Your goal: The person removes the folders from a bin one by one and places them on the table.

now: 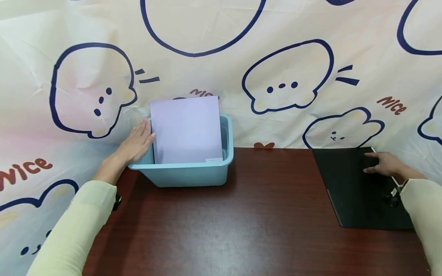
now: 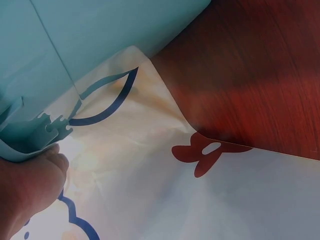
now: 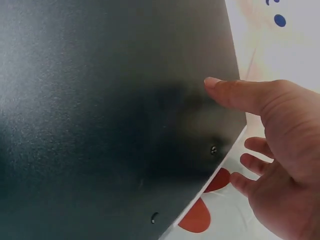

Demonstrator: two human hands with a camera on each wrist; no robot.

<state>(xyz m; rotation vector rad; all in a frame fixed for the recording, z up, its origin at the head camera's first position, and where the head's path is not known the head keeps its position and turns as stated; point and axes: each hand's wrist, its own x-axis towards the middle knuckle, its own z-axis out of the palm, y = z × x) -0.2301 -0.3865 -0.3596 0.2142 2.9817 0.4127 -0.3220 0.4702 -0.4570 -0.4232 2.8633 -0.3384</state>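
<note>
In the head view a light blue bin (image 1: pixel 190 175) stands against the cloth at the back left. A pale purple folder (image 1: pixel 186 130) with a small white label leans upright in it, its top above the rim. My left hand (image 1: pixel 134 142) rests at the bin's left rim, fingers extended beside the folder. At the far right lies a flat black folder (image 1: pixel 345 184) with a pale edge. My right hand (image 1: pixel 388 165) is at its right edge; in the right wrist view the thumb (image 3: pixel 235 93) reaches over the black surface and three fingers show outside the edge.
Dark reddish-brown wood makes up the tabletop (image 1: pixel 269 214). A cream cloth (image 1: pixel 207 73) printed with cartoon outlines hangs along the back and left side.
</note>
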